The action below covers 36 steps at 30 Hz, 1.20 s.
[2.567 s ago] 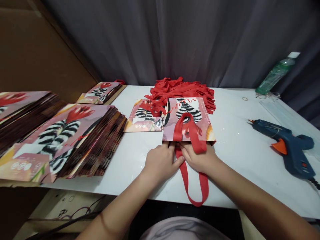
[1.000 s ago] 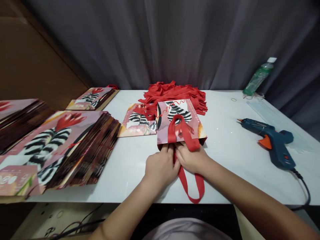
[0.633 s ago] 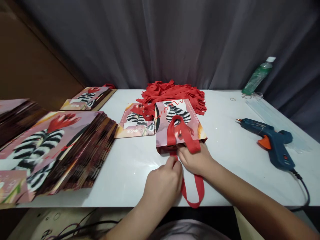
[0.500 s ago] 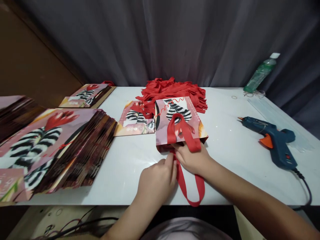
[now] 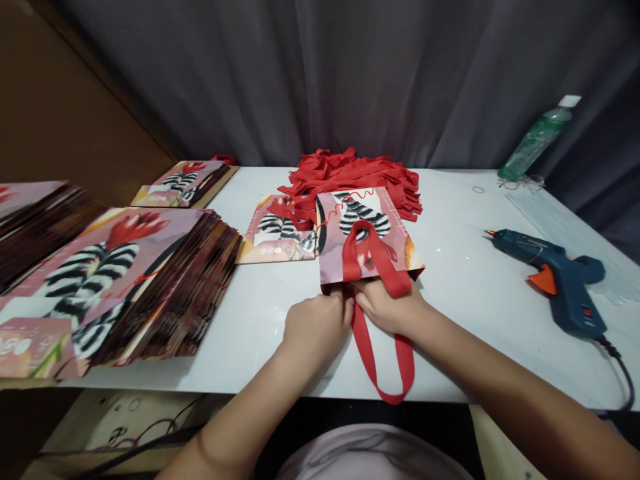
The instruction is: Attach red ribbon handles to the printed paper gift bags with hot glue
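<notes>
A pink paper bag (image 5: 329,257) with a striped black-and-white and red flower print lies on the table, its mouth towards me. One red ribbon handle (image 5: 389,267) loops over its upper face. The other red handle (image 5: 406,367) hangs from the mouth towards the table's front edge. My left hand (image 5: 317,323) is curled at the left of the mouth, fingertips inside against the bag. My right hand (image 5: 390,307) reaches into the mouth under the upper handle. Its fingers look closed, but their tips and whatever they hold are hidden inside.
A flat printed bag (image 5: 295,255) lies behind, beside a heap of red ribbon handles (image 5: 350,170). Stacks of printed bags (image 5: 165,287) stand at left. At right lie a blue glue gun (image 5: 560,280), clear sticks (image 5: 615,283) and a tilted green bottle (image 5: 535,147).
My left hand has moved up closer to the bag's mouth, its fingers now further inside. My right hand stays in the mouth. The whole view has shifted slightly.
</notes>
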### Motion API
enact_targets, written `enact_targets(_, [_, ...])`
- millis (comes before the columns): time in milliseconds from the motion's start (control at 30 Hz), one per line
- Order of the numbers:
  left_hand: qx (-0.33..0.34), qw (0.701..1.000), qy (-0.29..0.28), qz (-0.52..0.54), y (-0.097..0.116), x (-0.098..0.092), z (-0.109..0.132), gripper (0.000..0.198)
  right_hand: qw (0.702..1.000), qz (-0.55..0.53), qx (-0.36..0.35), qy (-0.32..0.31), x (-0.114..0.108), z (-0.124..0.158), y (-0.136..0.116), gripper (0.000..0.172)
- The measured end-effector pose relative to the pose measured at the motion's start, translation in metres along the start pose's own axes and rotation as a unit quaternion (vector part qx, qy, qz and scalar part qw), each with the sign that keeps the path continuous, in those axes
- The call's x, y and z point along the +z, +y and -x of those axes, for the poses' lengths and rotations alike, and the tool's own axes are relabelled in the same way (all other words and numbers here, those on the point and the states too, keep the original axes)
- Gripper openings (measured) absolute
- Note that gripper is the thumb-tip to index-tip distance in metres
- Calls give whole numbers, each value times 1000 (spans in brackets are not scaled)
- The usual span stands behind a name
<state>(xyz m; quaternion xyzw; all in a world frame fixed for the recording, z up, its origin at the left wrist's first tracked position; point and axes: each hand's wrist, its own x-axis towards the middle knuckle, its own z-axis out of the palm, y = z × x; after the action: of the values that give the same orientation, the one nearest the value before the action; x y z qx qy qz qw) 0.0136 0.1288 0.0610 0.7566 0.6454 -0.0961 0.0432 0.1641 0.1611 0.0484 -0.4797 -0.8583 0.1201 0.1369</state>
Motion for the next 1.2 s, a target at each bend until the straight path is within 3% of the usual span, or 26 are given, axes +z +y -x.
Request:
enact_targets(200, [-8,1000,1,6,6,-4,0,40,998,34,49,-12,-4,4,7,31])
enact_targets(400, [3,1000,23,-12,9,-1,-3,40,998,58,-11,24,-1,6,6,37])
enact_targets(700, [-3,1000,2,-15,-1,2,1,44,997,73,14,4,3,7,-4,43])
enact_targets(933, [-13,1000,4,-22,-2,2,13,51,997,77,13,-12,-9,-8,-10,37])
enact_targets(1200, [-8,1000,-11,19,-8,2,34,50,996,21,-82,-25,15,-29,-9,34])
